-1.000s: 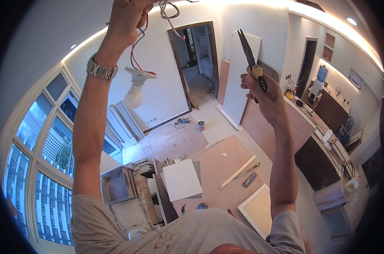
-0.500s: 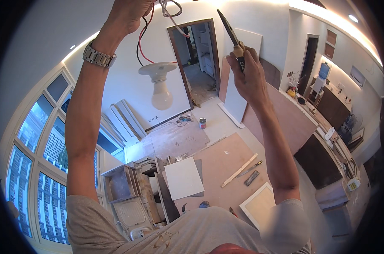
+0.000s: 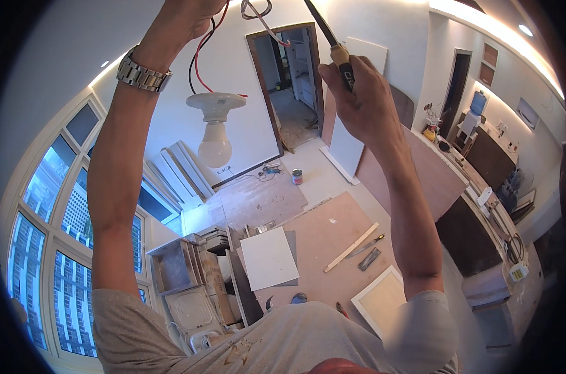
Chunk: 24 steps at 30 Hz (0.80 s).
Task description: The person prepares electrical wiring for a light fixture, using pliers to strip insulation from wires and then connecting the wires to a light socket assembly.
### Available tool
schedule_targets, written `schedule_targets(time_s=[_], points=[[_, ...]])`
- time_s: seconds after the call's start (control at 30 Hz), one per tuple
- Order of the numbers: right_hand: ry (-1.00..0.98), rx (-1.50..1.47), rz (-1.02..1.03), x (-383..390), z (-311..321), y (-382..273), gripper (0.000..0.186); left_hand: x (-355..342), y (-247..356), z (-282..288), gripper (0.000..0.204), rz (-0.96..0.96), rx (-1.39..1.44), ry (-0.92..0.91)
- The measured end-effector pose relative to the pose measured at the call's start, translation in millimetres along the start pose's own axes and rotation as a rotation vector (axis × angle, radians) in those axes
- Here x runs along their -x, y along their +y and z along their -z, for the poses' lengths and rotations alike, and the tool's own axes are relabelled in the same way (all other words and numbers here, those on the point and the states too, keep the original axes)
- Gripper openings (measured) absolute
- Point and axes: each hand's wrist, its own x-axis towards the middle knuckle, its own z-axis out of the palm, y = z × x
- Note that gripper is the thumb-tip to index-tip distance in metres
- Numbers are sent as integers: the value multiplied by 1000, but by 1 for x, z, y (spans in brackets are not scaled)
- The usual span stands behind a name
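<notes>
My left hand (image 3: 189, 17), cut off by the top edge, is closed at the upper ends of red and black wires (image 3: 200, 59); its fingertips are out of sight. From these wires hangs a white lamp holder (image 3: 216, 101) with a white bulb (image 3: 215, 146) in it, unlit. Wrapped round the handle of a jab saw (image 3: 341, 59), my right hand (image 3: 362, 93) is raised to the right of the lamp. The long dark blade points up and left, its tip at the top edge. Loose grey and white wires (image 3: 258, 12) dangle between both hands.
Below are boards (image 3: 333, 218), a white panel (image 3: 270, 258), a wood strip (image 3: 351, 247) and another yellow-handled blade tool (image 3: 367, 245). A can (image 3: 297, 177) stands near the doorway (image 3: 289, 87). A cluttered counter (image 3: 476, 177) runs along the right, windows (image 3: 71, 230) along the left.
The lamp holder and bulb have swung left and slightly nearer on their wires. My right hand has shifted a little left, and the saw's blade has risen toward the top edge.
</notes>
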Motion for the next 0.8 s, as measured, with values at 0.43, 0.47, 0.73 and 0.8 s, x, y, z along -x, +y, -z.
schedule_targets(time_s=[0.43, 0.47, 0.73, 0.8], points=[[0, 98, -53, -16, 7, -10, 48, -2, 1, -9, 13, 58, -40, 26], [4, 112, -24, -17, 8, -8, 49, -3, -1, -9, 13, 42, -29, 23], [-131, 330, -71, -41, 44, -12, 43, -5, -1, -14, 13, -14, -33, -62], [-144, 393, -30, -53, 55, -16, 41, -4, 7, -11, 18, 9, -124, -49]])
